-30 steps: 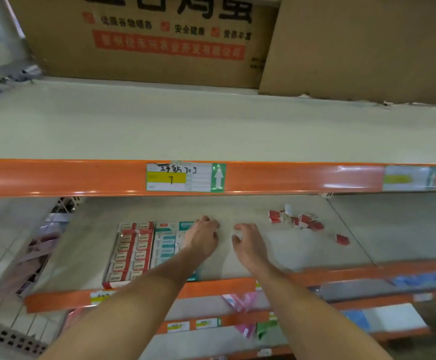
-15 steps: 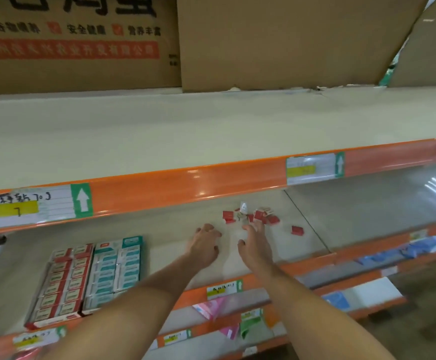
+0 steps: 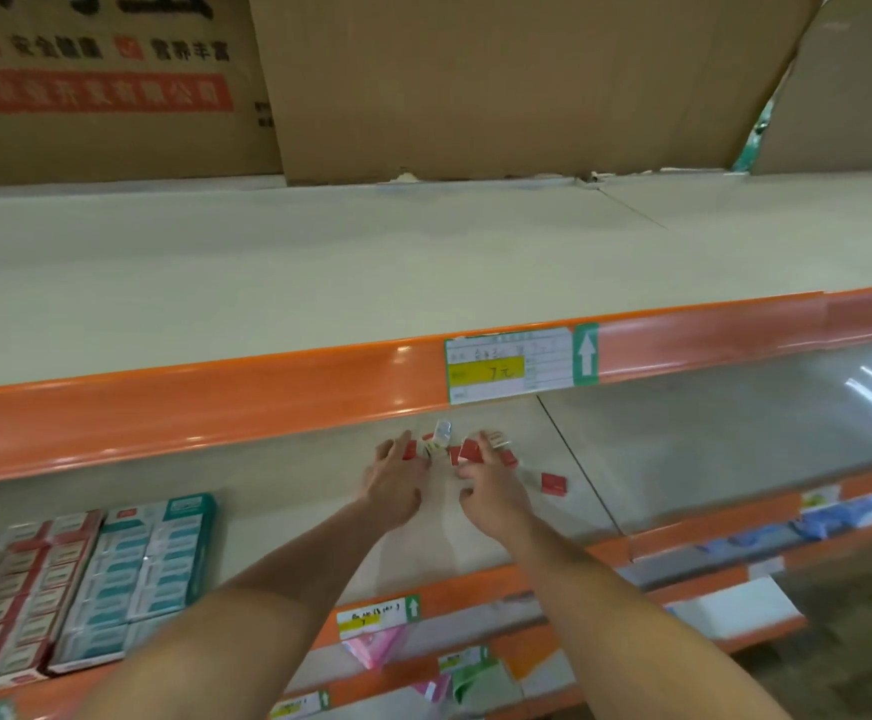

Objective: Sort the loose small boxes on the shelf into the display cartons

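Several loose small boxes (image 3: 448, 448), mostly red with a white one, lie in a heap on the middle shelf (image 3: 288, 491) under the orange rail. One red box (image 3: 553, 483) lies apart to the right. My left hand (image 3: 392, 483) reaches the heap's left side, its fingers stretched onto a red box (image 3: 410, 450). My right hand (image 3: 493, 485) has its fingers over another red box (image 3: 470, 450) on the right side. Far left stand two display cartons, a red one (image 3: 12, 600) and a teal one (image 3: 142, 574), both filled with rows of boxes.
The orange rail (image 3: 215, 407) of the upper shelf hangs low over the heap, with a price tag (image 3: 509, 363) on it. Large cardboard boxes (image 3: 501, 80) stand at the back of the upper shelf. Lower shelves hold pink, green and blue packets (image 3: 374, 646).
The view swung right, away from the cartons. Both hands travelled right along the shelf and forward, from beside the teal carton to the heap of loose boxes.
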`<state>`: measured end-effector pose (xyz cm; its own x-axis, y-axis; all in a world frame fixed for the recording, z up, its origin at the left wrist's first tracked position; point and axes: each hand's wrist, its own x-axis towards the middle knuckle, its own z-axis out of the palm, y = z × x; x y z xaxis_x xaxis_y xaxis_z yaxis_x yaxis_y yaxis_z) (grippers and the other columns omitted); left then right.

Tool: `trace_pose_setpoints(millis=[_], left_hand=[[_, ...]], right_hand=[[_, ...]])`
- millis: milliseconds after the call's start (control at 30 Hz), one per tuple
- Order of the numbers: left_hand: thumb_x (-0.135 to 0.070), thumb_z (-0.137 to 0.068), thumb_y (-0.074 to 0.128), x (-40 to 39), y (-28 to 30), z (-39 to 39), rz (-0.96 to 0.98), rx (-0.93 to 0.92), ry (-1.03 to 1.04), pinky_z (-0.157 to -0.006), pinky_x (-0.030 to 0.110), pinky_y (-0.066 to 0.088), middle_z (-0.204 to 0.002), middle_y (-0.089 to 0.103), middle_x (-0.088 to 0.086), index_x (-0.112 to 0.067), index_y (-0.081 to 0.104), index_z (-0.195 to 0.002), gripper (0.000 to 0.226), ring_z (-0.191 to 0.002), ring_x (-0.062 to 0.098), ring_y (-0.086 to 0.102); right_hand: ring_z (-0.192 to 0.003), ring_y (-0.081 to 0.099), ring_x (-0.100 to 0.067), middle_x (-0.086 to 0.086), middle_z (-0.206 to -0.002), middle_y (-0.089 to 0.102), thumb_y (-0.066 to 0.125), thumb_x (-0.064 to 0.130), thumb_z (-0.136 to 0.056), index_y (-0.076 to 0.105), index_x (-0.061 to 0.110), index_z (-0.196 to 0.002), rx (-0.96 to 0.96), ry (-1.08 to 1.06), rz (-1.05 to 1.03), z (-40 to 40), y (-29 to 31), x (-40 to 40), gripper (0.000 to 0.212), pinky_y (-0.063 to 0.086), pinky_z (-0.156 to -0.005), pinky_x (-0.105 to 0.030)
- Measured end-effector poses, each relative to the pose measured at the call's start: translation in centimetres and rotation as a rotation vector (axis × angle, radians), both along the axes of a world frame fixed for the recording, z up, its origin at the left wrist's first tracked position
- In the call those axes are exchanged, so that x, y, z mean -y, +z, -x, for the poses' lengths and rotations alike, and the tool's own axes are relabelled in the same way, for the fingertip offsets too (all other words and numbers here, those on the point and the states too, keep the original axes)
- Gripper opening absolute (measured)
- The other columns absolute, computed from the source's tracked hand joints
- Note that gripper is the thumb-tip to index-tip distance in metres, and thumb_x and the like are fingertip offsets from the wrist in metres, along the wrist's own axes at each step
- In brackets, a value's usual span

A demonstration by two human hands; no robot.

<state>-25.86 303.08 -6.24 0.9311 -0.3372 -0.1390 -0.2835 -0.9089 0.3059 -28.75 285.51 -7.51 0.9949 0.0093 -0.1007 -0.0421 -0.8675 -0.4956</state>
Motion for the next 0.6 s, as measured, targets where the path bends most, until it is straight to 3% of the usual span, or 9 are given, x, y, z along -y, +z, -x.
trace_pose_setpoints(millis=[100, 233, 333, 500, 600], left_hand=[[-0.014, -0.086, 0.053, 0.5, 0.0, 0.3, -0.022, 0.015, 0.007, -0.104, 0.039, 0.041, -0.155, 0.019, 0.001, -0.030, 0.047, -0.137, 0.054, -0.135, 0.032, 0.027], [-0.012, -0.086, 0.052, 0.8, -0.7, 1.1, 0.068, 0.074, 0.054, -0.090, 0.040, 0.047, -0.136, 0.036, 0.002, -0.030, 0.054, -0.130, 0.048, -0.110, 0.031, 0.045], [-0.016, -0.088, 0.053, 0.4, -1.0, 1.6, 0.123, 0.098, 0.071, -0.088, 0.038, 0.046, -0.125, 0.040, 0.006, -0.026, 0.058, -0.126, 0.040, -0.105, 0.031, 0.049], [-0.021, -0.088, 0.054, -1.2, -1.6, 2.8, 0.212, 0.077, 0.216, -0.084, 0.035, 0.047, -0.108, 0.053, 0.006, -0.025, 0.055, -0.124, 0.036, -0.102, 0.028, 0.055], [-0.021, -0.087, 0.056, -2.4, -2.0, 3.6, 0.237, 0.062, 0.277, -0.081, 0.035, 0.045, -0.108, 0.062, 0.004, -0.021, 0.053, -0.117, 0.030, -0.102, 0.027, 0.057]], right_hand=[[-0.130, 0.050, -0.020, 0.008, -0.166, 0.008, 0.056, 0.015, -0.091, 0.067, 0.023, -0.125, 0.030, 0.041, 0.015, -0.1, 0.0, 0.1, 0.036, 0.044, -0.100, -0.028], [-0.116, 0.060, -0.023, 0.004, -0.156, 0.033, 0.058, 0.009, -0.087, 0.072, 0.021, -0.110, 0.174, 0.140, 0.000, 0.7, -0.9, -0.9, 0.029, 0.051, -0.094, -0.034], [-0.111, 0.061, -0.026, -0.001, -0.141, 0.049, 0.054, 0.008, -0.089, 0.065, 0.018, -0.121, 0.212, 0.168, -0.016, 1.2, -1.5, -2.4, 0.035, 0.049, -0.093, -0.036], [-0.094, 0.062, -0.022, 0.001, -0.108, 0.059, 0.062, 0.026, -0.089, 0.056, 0.022, -0.107, 0.216, 0.007, -0.192, 2.4, -3.0, -4.0, 0.020, 0.051, -0.078, -0.037], [-0.089, 0.064, -0.016, 0.005, -0.102, 0.064, 0.067, 0.036, -0.088, 0.052, 0.026, -0.117, 0.187, -0.067, -0.234, 2.7, -3.2, -4.5, 0.034, 0.054, -0.075, -0.034]])
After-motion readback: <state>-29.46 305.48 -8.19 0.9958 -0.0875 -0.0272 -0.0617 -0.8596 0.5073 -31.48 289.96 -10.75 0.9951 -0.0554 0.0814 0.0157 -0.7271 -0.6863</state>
